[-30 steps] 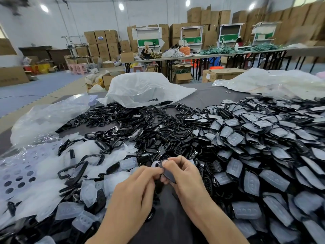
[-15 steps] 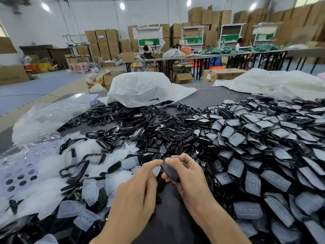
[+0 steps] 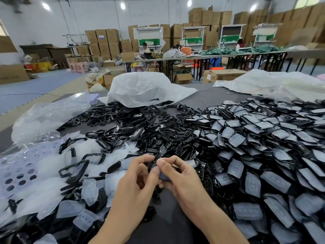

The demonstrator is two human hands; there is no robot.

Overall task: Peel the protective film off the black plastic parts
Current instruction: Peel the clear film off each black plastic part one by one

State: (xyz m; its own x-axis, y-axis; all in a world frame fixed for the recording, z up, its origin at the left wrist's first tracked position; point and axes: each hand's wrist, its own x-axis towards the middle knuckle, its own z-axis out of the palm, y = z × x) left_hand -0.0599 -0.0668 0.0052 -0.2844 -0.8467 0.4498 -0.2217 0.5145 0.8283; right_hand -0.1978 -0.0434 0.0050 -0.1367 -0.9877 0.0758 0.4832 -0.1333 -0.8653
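Lower centre of the frame — left hand point(image 3: 135, 182) and right hand point(image 3: 182, 176) both pinch one small flat black plastic part point(image 3: 164, 176).

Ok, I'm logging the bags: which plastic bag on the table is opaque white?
The white bag at the far middle of the table, black parts poking from under its edge. The left bag and far-right bag are clear.

Grey table point(image 3: 207, 98) — heaped black plastic parts point(image 3: 255, 143), loose film point(image 3: 40, 175) left, white bag point(image 3: 146, 88) behind.
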